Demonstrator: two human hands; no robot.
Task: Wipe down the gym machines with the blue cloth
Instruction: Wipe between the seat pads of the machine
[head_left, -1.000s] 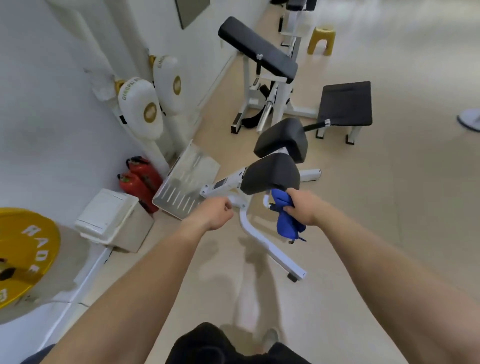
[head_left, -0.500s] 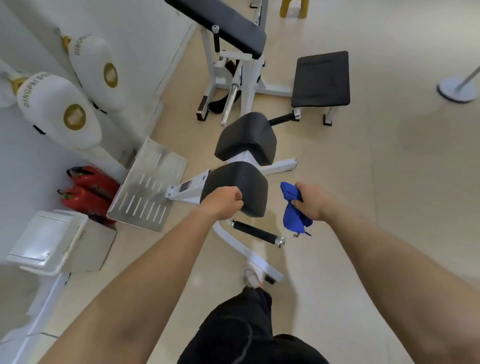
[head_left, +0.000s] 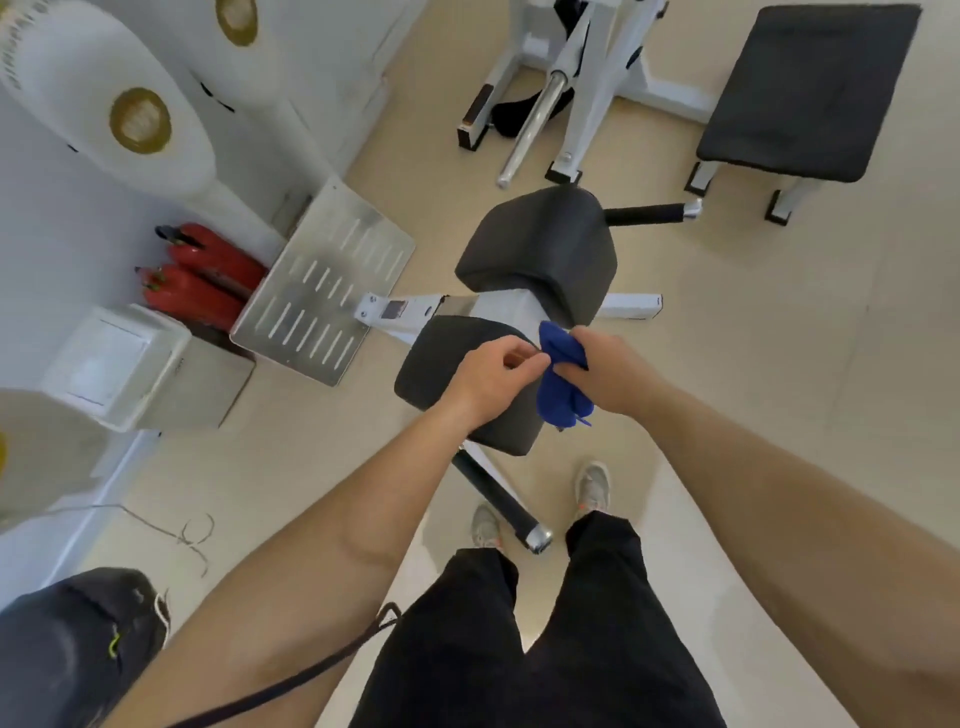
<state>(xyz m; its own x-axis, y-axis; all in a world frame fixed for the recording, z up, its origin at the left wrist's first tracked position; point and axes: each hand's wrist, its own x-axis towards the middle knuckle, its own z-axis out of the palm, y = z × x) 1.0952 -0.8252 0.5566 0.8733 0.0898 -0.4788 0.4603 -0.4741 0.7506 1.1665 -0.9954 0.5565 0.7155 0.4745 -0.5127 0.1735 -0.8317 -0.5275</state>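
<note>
Right hand (head_left: 608, 375) grips a crumpled blue cloth (head_left: 562, 387): fingers curled round the bunched top, loose end hanging below the fist. Left hand (head_left: 492, 380) pinches the cloth's upper edge between thumb and forefinger, other fingers curled in. Both hands meet over the right end of the near black rectangular padded cushion (head_left: 441, 358) of a white-framed gym machine. The cloth hangs at that near pad's right edge; can't tell if it touches the pad.

A second black padded cushion (head_left: 540, 254) sits just beyond the near pad, with a white steel beam (head_left: 415, 310) showing between them. A black foam handle with chrome end cap (head_left: 501, 496) sticks out from under the near pad toward the person. A matching black handle (head_left: 649, 213) projects beyond the near pad, up and right.

A slotted silver metal footplate (head_left: 322, 283), tilted, is just left of the near pad. Two red fire extinguishers (head_left: 202, 283) lie farther left, past the footplate, and a white plastic box (head_left: 117, 358) is left again. A flat black bench seat on white legs (head_left: 800, 88) stands well beyond the near pad, far right. A white oval punch pad with gold disc (head_left: 104, 111) is far up-left of it.

Grey sneakers (head_left: 592, 488) and black trousers (head_left: 519, 649) are on the person's side of the near pad, on beige floor (head_left: 779, 364).
</note>
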